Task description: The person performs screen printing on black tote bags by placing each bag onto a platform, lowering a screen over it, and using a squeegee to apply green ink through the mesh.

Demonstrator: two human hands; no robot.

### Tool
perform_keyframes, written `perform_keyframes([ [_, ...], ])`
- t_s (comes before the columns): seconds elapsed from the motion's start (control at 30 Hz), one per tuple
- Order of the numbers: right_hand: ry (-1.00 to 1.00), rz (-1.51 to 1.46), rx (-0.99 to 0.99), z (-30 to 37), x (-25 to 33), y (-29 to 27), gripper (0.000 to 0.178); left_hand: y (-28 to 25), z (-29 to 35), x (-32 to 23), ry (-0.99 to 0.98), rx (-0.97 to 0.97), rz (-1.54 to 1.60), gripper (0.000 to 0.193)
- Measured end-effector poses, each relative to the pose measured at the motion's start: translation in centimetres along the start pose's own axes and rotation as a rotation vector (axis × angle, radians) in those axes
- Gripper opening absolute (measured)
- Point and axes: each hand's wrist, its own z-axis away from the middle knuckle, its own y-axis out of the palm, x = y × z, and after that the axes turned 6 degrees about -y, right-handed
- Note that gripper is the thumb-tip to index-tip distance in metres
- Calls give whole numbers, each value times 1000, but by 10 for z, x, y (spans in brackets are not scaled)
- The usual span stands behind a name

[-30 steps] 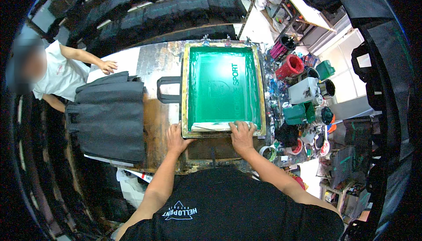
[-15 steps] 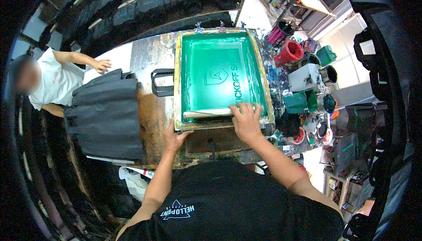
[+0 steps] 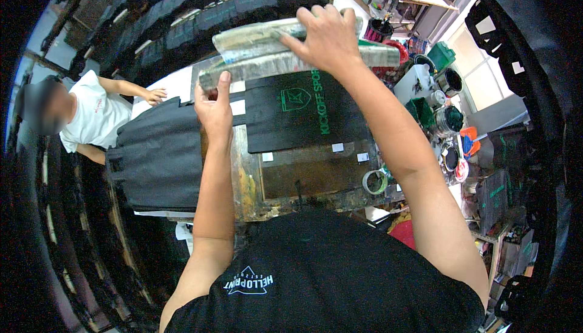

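The screen-printing frame (image 3: 273,64) is tilted up, its near edge raised off the table. My left hand (image 3: 214,107) grips its near left corner, thumb on the front face. Across the frame's top, my right hand (image 3: 328,37) is closed round a long pale squeegee (image 3: 255,37). A black fabric bag (image 3: 270,123) lies flat below, bearing a fresh-looking green crest and lettering. The screen's mesh is mostly hidden behind its own raised edge and my right hand.
On the left a stack of black bags (image 3: 158,157) lies beside a person in a white shirt (image 3: 97,111). Ink tubs, including a green container (image 3: 420,111), crowd the right side. A tape roll (image 3: 375,182) sits near the table's front edge. Small white squares (image 3: 267,157) dot the board.
The frame's near side has swung up from the table, exposing the printed black bag. My left hand rose with its corner; my right hand moved up and away with the squeegee.
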Motion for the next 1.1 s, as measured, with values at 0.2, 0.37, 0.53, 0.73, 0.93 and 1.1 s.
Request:
perform_keyframes([
  [0.2, 26, -5, -19, -32, -12, 0, 61, 3, 32, 133, -4, 88, -351, 120],
  [0.37, 11, -39, 1, -50, -6, -2, 64, -40, 108, 242, -394, 257, -1053, 120],
  [0.53, 29, 2, 10, -51, -23, -8, 54, -12, 87, 237, -449, 429, -805, 86],
  [0.73, 31, -34, -2, -46, -6, -9, 52, -11, 63, 244, -321, 220, -714, 60],
  [0.93, 46, -45, 13, -29, -20, -9, 54, -44, -45, 116, -344, 399, -158, 48],
  [1.1, 58, -82, 75, -34, 1, -22, 52, -172, -101, 62, -530, 150, 6, 49],
])
